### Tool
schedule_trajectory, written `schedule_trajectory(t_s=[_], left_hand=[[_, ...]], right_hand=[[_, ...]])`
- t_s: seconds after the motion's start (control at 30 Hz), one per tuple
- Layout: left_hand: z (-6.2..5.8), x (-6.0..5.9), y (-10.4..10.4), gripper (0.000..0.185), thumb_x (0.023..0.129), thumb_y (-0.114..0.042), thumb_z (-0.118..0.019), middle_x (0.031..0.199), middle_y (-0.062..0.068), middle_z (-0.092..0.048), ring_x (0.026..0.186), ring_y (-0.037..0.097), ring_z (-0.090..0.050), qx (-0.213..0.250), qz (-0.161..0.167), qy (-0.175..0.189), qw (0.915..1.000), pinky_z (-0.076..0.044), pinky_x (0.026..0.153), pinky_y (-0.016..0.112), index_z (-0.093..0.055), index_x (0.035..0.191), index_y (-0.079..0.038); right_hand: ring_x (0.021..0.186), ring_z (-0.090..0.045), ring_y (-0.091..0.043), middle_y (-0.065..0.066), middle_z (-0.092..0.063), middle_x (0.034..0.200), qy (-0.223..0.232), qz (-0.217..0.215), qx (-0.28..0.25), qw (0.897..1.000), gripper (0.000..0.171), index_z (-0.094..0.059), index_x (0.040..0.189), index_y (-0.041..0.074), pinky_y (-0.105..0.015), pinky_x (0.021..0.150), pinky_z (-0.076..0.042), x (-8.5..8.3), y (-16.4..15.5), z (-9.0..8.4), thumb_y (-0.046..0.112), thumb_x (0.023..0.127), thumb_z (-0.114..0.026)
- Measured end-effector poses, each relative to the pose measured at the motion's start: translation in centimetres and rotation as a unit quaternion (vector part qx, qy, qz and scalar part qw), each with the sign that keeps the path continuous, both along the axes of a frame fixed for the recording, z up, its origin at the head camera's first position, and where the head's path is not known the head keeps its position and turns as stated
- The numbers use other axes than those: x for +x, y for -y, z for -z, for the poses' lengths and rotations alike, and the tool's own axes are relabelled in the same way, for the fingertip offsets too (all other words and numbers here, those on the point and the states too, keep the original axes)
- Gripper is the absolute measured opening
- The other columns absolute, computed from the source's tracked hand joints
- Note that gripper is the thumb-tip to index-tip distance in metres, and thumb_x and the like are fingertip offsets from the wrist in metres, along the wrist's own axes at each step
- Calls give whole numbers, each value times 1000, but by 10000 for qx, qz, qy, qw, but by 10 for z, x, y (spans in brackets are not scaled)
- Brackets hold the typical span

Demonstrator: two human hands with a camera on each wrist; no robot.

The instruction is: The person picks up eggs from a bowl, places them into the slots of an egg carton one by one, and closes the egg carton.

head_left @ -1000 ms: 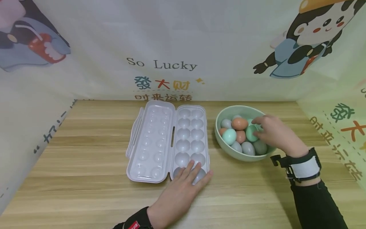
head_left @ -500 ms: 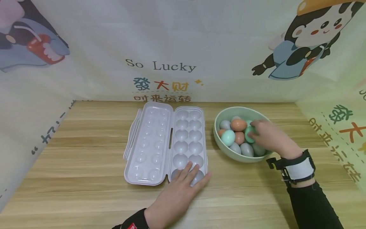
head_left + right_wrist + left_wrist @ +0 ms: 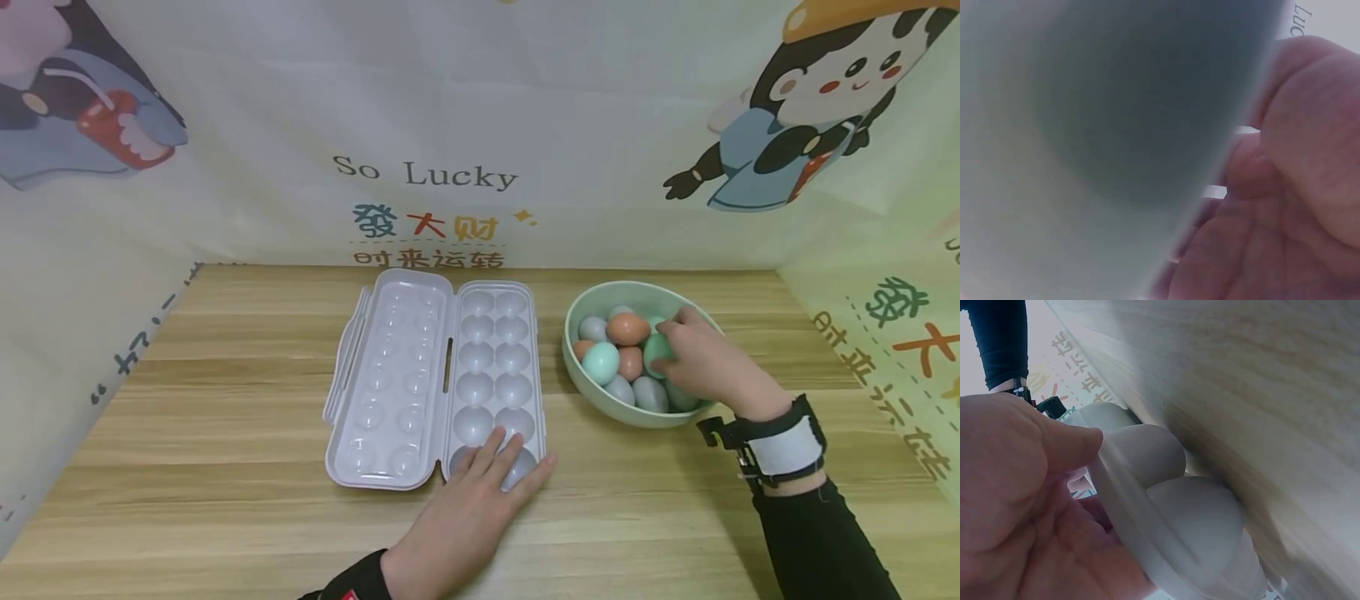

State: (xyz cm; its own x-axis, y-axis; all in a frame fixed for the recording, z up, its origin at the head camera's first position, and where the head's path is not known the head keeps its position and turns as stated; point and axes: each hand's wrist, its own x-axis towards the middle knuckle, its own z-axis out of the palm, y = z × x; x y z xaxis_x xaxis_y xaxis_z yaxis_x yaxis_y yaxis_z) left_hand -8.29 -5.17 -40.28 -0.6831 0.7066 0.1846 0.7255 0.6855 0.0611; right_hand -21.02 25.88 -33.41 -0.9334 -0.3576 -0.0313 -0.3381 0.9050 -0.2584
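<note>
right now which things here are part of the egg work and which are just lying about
In the work:
- open egg tray, near end pressed by the left hand
- green bowl of coloured eggs
- green egg, gripped by the right hand

Just there:
- wooden table
- printed backdrop reading So Lucky

1 egg tray (image 3: 390, 392), 1 bowl (image 3: 600, 402), 2 hands

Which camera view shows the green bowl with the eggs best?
The head view: the whole bowl and its eggs show there, beside the right hand. The right wrist view gives only a blurred green surface. The left wrist view does not show it.
</note>
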Motion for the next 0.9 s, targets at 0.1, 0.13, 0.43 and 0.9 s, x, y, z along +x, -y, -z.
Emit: schedule_trajectory(t_s=[0.1,0.13,0.43,0.9], left_hand=[[0,0,0,59,93,-6,-57,144,19,-46,137,38,-36,23,44,-69,10000,-41,98,53,-44,149,-17],[1,0,1,59,93,-5,-57,144,19,-46,137,38,-36,27,52,-79,10000,-41,98,54,-44,149,-17],[0,-1,1,59,93,-5,-56,144,19,-47,136,38,-37,29,71,-107,9999,-42,96,54,-44,149,-17],[0,0,2,60,91,-4,-58,141,19,-50,133,37,-42,-20,114,-258,9996,-46,93,54,-46,148,-18]], right_hand=[[94,-53,-38,-34,-53,110,-115,4,-32,9999,43,-58,114,-21,-50,78,-47,-1,-1,1,5,83,-72],[93,-55,-37,-33,-56,109,-126,-9,-48,9999,43,-58,114,-20,-49,78,-47,-1,-1,0,5,83,-72],[75,-56,-24,-17,-65,92,190,78,-326,9993,40,-57,112,-15,-39,66,-48,1,-2,-8,6,83,-75],[68,-55,-19,-13,-66,89,208,14,-105,9997,37,-60,110,-12,-38,64,-48,5,2,-9,10,85,-74]])
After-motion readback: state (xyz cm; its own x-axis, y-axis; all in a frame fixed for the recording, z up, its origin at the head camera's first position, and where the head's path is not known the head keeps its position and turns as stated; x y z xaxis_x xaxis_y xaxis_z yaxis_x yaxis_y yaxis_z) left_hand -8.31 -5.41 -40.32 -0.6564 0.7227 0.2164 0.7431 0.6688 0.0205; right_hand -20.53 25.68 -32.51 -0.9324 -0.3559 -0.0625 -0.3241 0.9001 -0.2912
